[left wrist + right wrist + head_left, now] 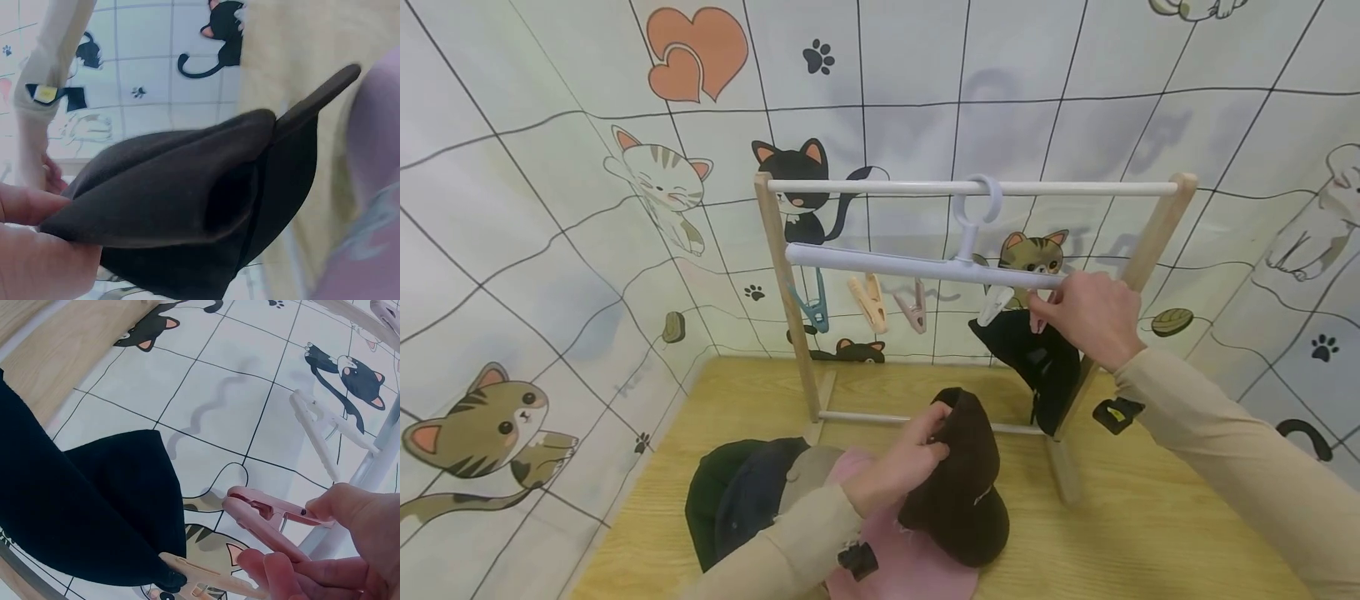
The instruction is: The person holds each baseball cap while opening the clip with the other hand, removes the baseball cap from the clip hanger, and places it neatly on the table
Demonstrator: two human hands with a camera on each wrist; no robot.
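A dark brown cap [964, 467] is pinched at its edge by my left hand [902, 462], above a pink cap [895, 550]. Its brim points down in the head view; the left wrist view shows thumb and fingers [37, 203] on the cloth. My right hand [1101, 317] is at the right end of a lavender hanger [902, 267]. Thumb and fingers pinch a pink clothespin [265, 515] there. Close by, a black cap [119, 494] hangs from a beige clothespin [209, 575].
The hanger hooks over the white rod [1075, 188] of a wooden rack [793, 333]. Blue [814, 304], cream [868, 304], mauve [913, 308] and white clothespins [995, 306] hang along it. Dark green [711, 483], navy [760, 492] and beige caps [808, 475] overlap on the table [1120, 542].
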